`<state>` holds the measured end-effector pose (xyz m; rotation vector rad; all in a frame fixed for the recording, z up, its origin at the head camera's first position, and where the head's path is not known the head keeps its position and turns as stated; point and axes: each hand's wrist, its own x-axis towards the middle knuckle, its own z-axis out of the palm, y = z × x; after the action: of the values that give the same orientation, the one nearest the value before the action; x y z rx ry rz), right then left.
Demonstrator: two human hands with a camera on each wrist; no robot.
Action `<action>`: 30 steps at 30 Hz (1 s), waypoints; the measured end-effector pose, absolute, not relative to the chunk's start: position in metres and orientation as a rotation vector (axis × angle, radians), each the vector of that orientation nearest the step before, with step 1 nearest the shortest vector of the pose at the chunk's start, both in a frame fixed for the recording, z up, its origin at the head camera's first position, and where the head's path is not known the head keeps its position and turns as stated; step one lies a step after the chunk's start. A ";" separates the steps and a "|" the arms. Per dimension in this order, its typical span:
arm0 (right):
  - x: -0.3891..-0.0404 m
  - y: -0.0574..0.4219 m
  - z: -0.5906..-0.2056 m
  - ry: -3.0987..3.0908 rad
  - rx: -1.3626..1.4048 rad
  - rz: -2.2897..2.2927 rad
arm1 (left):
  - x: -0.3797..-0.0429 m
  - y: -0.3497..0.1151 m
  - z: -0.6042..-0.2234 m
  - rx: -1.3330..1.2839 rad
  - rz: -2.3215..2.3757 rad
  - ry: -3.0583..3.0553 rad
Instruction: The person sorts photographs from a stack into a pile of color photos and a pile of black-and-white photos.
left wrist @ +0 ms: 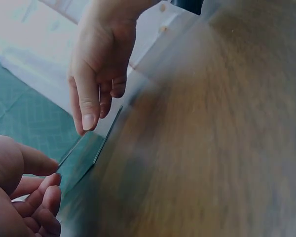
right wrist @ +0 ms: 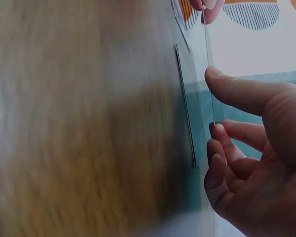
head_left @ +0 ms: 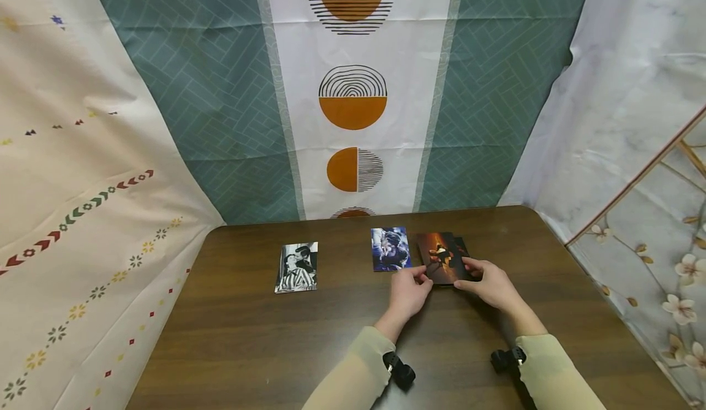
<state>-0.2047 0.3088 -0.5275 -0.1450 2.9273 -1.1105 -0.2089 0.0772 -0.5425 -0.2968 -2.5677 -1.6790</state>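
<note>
A photo card (head_left: pixel 440 255) with an orange and dark picture is held by both hands, slightly above the table in the wrist views. At its lower left corner, my left hand (head_left: pixel 408 290) pinches it between thumb and fingers. My right hand (head_left: pixel 493 284) pinches its right side, thumb at the near edge. Both wrist views show the card nearly edge-on, as a thin line between the left hand (left wrist: pixel 22 182) and the right hand (right wrist: pixel 261 128). Under it lies a dark stack of cards (right wrist: pixel 186 108), its pictures mostly hidden; a dark corner (head_left: pixel 461 246) peeks out on the right.
A blue and white photo card (head_left: pixel 390 249) lies just left of the held one. Farther left is a small pile of black-and-white photo cards (head_left: pixel 298 268). The brown wooden table (head_left: pixel 248 349) ends at a patterned cloth (head_left: pixel 358 183) behind, with cloths on both sides.
</note>
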 end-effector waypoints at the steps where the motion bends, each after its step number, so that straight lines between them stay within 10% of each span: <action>1: -0.204 0.311 -0.527 2.932 -0.150 -1.097 | -0.208 0.079 -0.543 -0.296 -1.673 -2.579; 30: -0.207 0.332 -0.535 2.925 -0.099 -1.002 | -0.212 0.105 -0.534 -0.339 -1.424 -2.874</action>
<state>-0.2066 0.3324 -0.5348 -0.0988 2.9251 -1.0016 -0.2118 0.1053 -0.5344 -0.3392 -2.8740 -1.4235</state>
